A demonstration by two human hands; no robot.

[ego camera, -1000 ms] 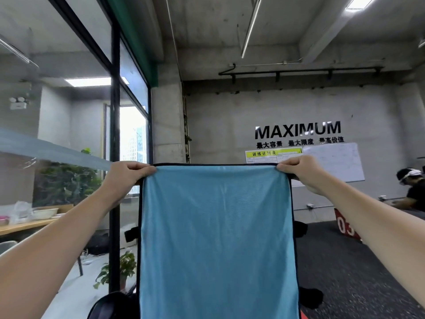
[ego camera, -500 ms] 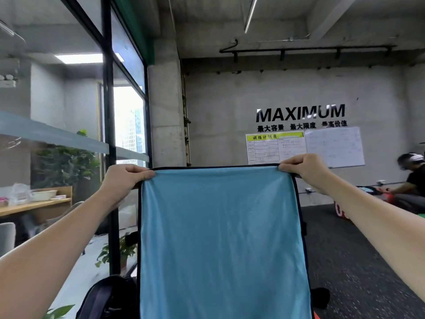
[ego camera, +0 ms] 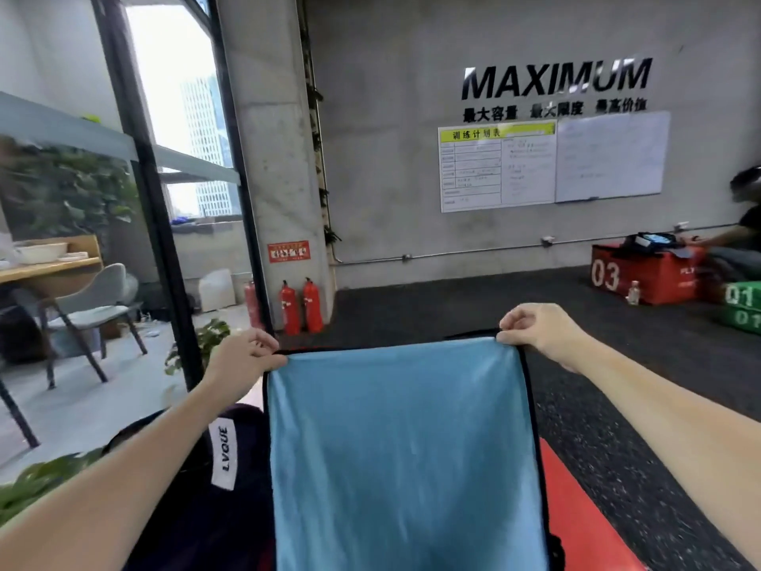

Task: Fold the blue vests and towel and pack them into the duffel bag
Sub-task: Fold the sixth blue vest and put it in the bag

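Note:
A light blue cloth with black edging (ego camera: 403, 455) hangs spread out in front of me, from mid-frame down to the bottom edge. My left hand (ego camera: 243, 358) pinches its top left corner and my right hand (ego camera: 535, 329) pinches its top right corner. Whether it is the towel or a vest I cannot tell. A dark duffel bag (ego camera: 206, 500) with a white "LVQUE" label lies below my left forearm, partly hidden by the cloth. A red surface (ego camera: 576, 525) shows under the cloth at lower right.
A concrete pillar (ego camera: 271, 158) and a black-framed glass wall (ego camera: 156, 241) stand ahead left, with red fire extinguishers (ego camera: 300, 307) at the pillar's foot. Red and green numbered boxes (ego camera: 642, 276) and a seated person (ego camera: 741, 241) are at far right. Dark rubber floor (ego camera: 453, 307) lies ahead.
The view has tilted down, so the floor, extinguishers and duffel bag now show. Both hands hold the same corners, with the cloth still spread between them.

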